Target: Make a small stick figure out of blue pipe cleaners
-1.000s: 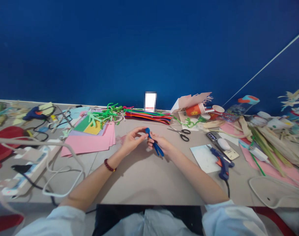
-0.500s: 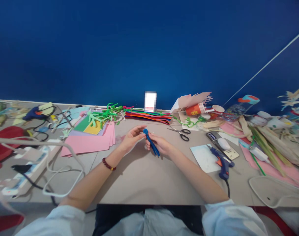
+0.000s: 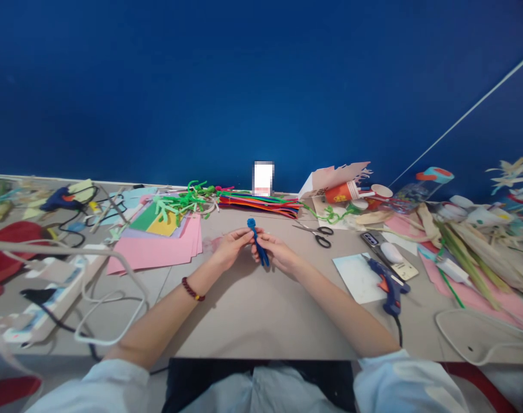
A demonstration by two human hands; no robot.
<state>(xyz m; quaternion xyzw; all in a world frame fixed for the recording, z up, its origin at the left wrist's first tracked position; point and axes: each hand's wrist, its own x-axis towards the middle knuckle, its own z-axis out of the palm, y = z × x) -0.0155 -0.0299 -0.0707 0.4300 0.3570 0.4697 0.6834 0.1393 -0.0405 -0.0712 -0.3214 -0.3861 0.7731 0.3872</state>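
A twisted blue pipe-cleaner piece (image 3: pixel 256 244) with a round coiled head stands nearly upright above the middle of the table. My left hand (image 3: pixel 231 248) pinches its upper part from the left, and my right hand (image 3: pixel 276 253) grips its lower stem from the right. The fingertips of both hands nearly meet around it. Part of the stem is hidden behind my fingers. A beaded bracelet (image 3: pixel 192 289) circles my left wrist. Both forearms rest over the beige tabletop (image 3: pixel 261 321).
Pink paper sheets (image 3: pixel 152 252) lie to the left, with green pipe-cleaner shapes (image 3: pixel 179 203) behind them. Ahead lie coloured pipe cleaners (image 3: pixel 259 206). Black-handled scissors (image 3: pixel 315 235) and a blue glue gun (image 3: pixel 388 285) lie right. A power strip (image 3: pixel 50 292) sits far left.
The blue piece has swung from slanting toward the lower right to nearly upright, its head rising slightly. Both hands have shifted their hold a little around it.
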